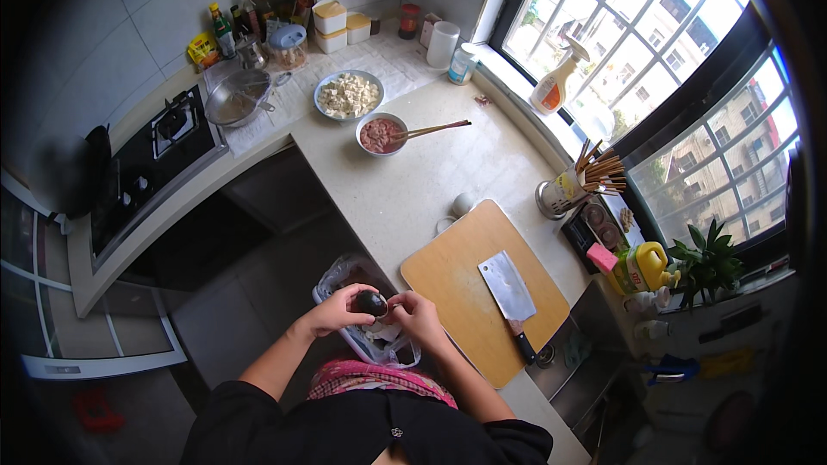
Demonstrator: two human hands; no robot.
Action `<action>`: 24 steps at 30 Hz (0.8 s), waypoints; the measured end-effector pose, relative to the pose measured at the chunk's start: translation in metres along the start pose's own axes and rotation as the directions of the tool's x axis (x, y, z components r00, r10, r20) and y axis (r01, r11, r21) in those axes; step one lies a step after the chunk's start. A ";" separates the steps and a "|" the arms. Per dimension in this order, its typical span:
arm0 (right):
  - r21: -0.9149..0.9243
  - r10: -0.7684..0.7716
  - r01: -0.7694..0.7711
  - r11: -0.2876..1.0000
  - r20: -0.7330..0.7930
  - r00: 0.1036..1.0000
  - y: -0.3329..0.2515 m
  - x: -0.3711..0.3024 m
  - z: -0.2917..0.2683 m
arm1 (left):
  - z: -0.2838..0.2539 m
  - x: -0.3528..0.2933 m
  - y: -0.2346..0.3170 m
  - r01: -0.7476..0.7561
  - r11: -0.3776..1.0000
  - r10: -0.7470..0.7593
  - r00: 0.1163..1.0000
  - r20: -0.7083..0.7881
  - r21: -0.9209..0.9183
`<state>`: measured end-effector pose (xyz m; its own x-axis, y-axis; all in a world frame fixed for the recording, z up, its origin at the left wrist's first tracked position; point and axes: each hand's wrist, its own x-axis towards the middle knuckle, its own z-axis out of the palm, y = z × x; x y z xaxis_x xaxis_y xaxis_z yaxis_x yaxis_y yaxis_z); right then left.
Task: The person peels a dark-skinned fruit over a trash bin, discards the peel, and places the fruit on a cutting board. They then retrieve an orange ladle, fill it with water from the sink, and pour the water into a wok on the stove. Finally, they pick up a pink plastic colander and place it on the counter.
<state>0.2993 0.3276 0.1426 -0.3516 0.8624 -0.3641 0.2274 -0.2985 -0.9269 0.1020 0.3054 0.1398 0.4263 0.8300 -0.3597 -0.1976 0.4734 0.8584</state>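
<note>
Daylight from a barred window [655,26] falls across a pale table [345,198] carrying a cutting board [448,267] and cleaver [508,286]. Above a bag-lined bin [349,267], the left hand [338,310] pinches a dark egg [371,302] between its fingers. The right hand [417,317] bunches its fingertips beside it; whether they grip shell, I cannot tell. Peeling seems in hand; the next move calls for a steady left hold and light right-hand picking.
</note>
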 end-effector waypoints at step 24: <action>-0.151 -0.112 0.132 0.980 0.132 0.985 -0.016 -0.011 -0.007 | 0.006 0.000 -0.007 -0.129 0.915 0.153 0.988 -0.033 0.382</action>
<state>0.3058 0.3264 0.1622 -0.4917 0.8289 -0.2666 0.3140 -0.1168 -0.9422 0.1081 0.3005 0.1362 0.3613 0.9022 -0.2356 0.1012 0.2132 0.9717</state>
